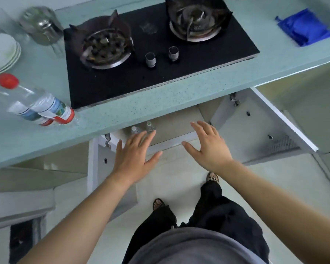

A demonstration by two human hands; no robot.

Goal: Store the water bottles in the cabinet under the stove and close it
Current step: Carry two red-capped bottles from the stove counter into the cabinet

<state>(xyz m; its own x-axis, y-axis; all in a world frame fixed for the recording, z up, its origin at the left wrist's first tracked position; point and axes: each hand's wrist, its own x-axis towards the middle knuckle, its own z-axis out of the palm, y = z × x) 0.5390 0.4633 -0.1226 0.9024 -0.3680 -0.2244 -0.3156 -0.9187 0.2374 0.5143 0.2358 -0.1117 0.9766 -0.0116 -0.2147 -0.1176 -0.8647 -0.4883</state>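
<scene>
Below the counter edge, the left hand (134,151) and right hand (208,145) hover empty, fingers spread, before the open cabinet (179,122), where two stored bottles (143,128) stand. Two more water bottles (42,105) wait on the counter (160,103) beside the stove (156,54), probably next.

A black glass two-burner stove (156,54) is set into the pale green speckled tabletop (122,115). To its left, two clear plastic red-capped water bottles (36,105) are laid on the tabletop, with stacked white plates (2,52) behind them. A crumpled blue cloth (305,28) is placed right of the stove. Below, two small bottles (143,128) are stood inside the open white cabinet (179,122), between its swung-out doors (265,126).
</scene>
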